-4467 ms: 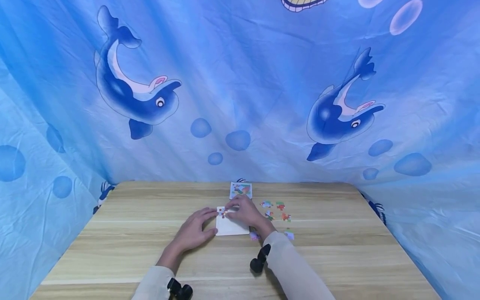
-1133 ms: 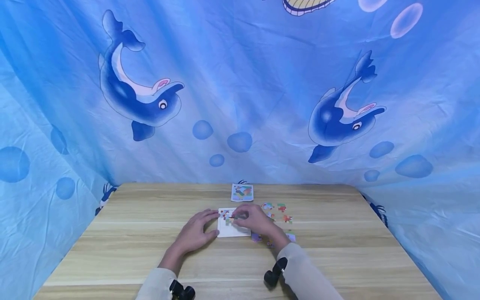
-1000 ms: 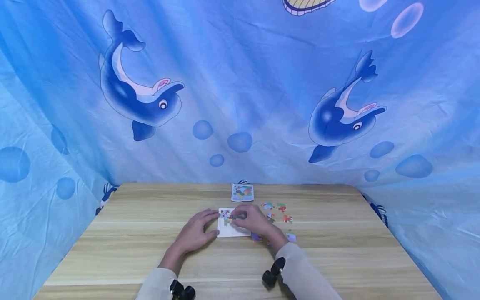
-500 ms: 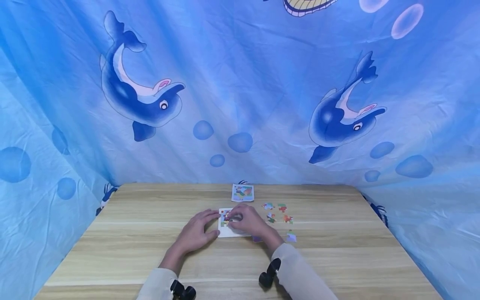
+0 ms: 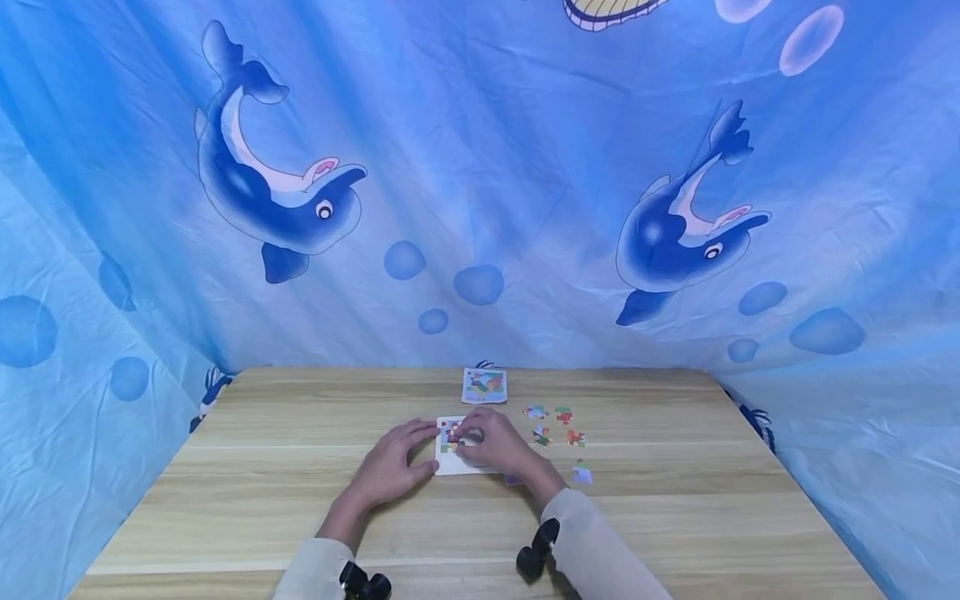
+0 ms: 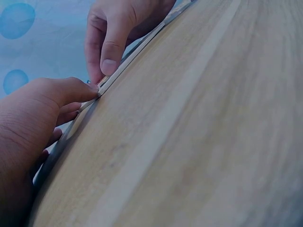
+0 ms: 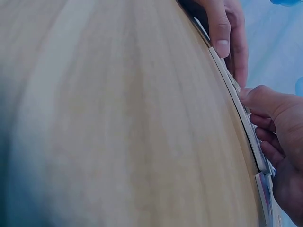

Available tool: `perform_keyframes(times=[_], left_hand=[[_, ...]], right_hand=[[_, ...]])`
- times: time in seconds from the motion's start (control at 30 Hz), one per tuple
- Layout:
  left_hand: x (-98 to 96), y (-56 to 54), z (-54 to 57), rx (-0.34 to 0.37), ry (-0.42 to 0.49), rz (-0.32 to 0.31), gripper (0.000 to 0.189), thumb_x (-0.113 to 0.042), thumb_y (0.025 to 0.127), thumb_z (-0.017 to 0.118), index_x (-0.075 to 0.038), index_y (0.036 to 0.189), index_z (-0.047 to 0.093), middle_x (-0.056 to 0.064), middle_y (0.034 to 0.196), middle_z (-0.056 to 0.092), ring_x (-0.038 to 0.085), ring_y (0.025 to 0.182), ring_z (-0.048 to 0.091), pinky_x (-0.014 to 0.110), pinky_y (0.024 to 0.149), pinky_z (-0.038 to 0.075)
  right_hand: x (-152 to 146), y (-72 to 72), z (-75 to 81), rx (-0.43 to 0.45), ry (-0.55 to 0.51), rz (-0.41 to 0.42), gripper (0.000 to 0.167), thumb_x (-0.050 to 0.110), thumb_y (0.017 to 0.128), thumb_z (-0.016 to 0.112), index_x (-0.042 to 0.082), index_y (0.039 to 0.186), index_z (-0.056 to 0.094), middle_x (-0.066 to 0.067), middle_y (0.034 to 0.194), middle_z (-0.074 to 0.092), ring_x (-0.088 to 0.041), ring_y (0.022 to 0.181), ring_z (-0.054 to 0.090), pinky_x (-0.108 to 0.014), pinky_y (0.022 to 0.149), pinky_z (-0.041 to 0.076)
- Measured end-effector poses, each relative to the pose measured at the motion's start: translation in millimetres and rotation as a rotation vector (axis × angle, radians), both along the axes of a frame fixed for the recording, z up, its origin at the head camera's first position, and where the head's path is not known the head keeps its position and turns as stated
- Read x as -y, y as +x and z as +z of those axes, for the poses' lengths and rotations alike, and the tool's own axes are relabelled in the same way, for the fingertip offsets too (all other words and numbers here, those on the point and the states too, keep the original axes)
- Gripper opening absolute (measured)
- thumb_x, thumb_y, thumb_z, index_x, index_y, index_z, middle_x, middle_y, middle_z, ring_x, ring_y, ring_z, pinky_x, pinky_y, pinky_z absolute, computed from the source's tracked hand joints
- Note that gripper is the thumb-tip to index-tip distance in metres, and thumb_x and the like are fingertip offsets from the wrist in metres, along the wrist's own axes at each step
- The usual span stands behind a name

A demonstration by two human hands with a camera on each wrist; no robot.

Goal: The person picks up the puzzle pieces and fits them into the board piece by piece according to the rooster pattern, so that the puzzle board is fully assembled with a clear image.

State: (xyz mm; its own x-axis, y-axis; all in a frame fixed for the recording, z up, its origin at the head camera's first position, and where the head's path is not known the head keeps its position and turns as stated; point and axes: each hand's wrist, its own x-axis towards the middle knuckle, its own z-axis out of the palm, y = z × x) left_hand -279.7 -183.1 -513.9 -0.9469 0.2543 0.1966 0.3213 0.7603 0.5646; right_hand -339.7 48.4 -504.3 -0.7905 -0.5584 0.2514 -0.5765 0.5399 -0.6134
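A white puzzle tray [image 5: 448, 467] lies near the middle of the table, with several joined colourful pieces in its upper left. The left hand [image 5: 393, 461] rests at the tray's left side, its thumb and fingertips spread along that edge. Over the tray, the right hand [image 5: 497, 442] pinches a small puzzle piece [image 5: 455, 437] against the joined ones; the fingers hide most of it. In the right wrist view, the right hand [image 7: 284, 125] has its thumb low at the tray's rim [image 7: 236, 106], close to the left fingertips.
A picture card [image 5: 485, 386] lies behind the tray. Several loose pieces, among them a red and green one [image 5: 564, 415] and a lilac one [image 5: 582, 472], lie to the right. A purple piece [image 5: 513, 479] is partly under the right wrist. A blue curtain [image 5: 480, 167] hangs behind.
Over the last second the right hand shifts slightly left with its piece, down against the joined pieces. More pieces sit in the tray than in the oldest frame. The left hand stays put.
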Motion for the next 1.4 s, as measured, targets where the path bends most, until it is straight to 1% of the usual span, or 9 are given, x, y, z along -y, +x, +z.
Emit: perform_keyframes(times=[0.13,0.33,0.47,0.7,0.93,1.07,1.17,1.4], left_hand=[[-0.6,0.7,1.2,-0.009,0.001,0.001,0.057,-0.035,0.091,0.074,-0.019,0.144,0.062,0.003,0.156,0.054,0.035,0.152,0.041,0.066,0.123,0.031],[-1.2,1.1,3.0,0.003,0.001,-0.001,0.057,-0.035,0.091,0.074,-0.019,0.144,0.062,0.004,0.156,0.054,0.035,0.152,0.040,0.065,0.124,0.030],[-1.0,1.1,3.1,0.004,-0.002,0.000,0.057,-0.035,0.091,0.073,-0.019,0.144,0.062,0.004,0.156,0.054,0.035,0.152,0.040,0.065,0.124,0.030],[-0.3,0.8,1.9,0.006,0.001,0.007,0.056,-0.036,0.091,0.073,-0.020,0.144,0.062,0.003,0.157,0.053,0.034,0.153,0.039,0.065,0.124,0.030],[0.0,-0.7,-1.4,-0.004,-0.008,0.006,0.056,-0.037,0.092,0.073,-0.021,0.144,0.062,0.002,0.156,0.054,0.033,0.153,0.040,0.064,0.124,0.031],[0.2,0.4,-1.2,-0.001,-0.009,0.006,0.056,-0.037,0.091,0.073,-0.021,0.144,0.062,0.002,0.156,0.054,0.033,0.153,0.040,0.064,0.124,0.031],[0.2,1.6,0.1,-0.001,-0.014,0.008,0.057,-0.037,0.091,0.074,-0.021,0.144,0.062,0.003,0.156,0.054,0.033,0.152,0.040,0.064,0.124,0.031],[0.2,2.3,0.8,-0.008,-0.019,0.004,0.056,-0.036,0.090,0.074,-0.021,0.143,0.062,0.003,0.156,0.054,0.033,0.152,0.041,0.063,0.123,0.033]], right_hand=[[0.0,-0.2,0.8,0.003,0.003,0.005,0.019,0.021,0.087,0.082,0.016,0.104,0.080,0.000,0.114,0.072,-0.020,0.115,0.063,-0.044,0.110,0.050],[-1.5,0.2,1.9,0.023,-0.011,0.008,0.022,0.021,0.086,0.083,0.015,0.108,0.080,0.000,0.115,0.072,-0.021,0.116,0.062,-0.046,0.110,0.050],[-1.6,0.4,2.2,0.017,-0.020,0.013,0.023,0.022,0.086,0.083,0.014,0.108,0.080,0.000,0.114,0.072,-0.021,0.115,0.063,-0.047,0.110,0.050],[0.4,1.5,4.6,0.027,-0.012,0.010,0.017,0.020,0.088,0.081,0.017,0.105,0.081,0.001,0.109,0.070,-0.019,0.110,0.062,-0.043,0.107,0.051],[0.6,1.5,3.2,0.047,0.001,0.000,0.016,0.020,0.089,0.080,0.018,0.105,0.082,0.003,0.109,0.069,-0.018,0.111,0.060,-0.042,0.107,0.050],[0.4,1.7,2.1,0.054,0.001,0.003,0.015,0.022,0.089,0.080,0.019,0.104,0.082,0.004,0.109,0.068,-0.017,0.111,0.060,-0.042,0.106,0.050],[0.7,2.3,2.5,0.044,0.008,0.004,0.014,0.022,0.089,0.080,0.020,0.103,0.082,0.004,0.108,0.069,-0.017,0.110,0.061,-0.040,0.104,0.051],[1.1,5.9,6.1,0.012,0.018,0.012,0.016,0.020,0.089,0.080,0.017,0.104,0.082,0.001,0.108,0.070,-0.018,0.109,0.060,-0.037,0.101,0.052]])
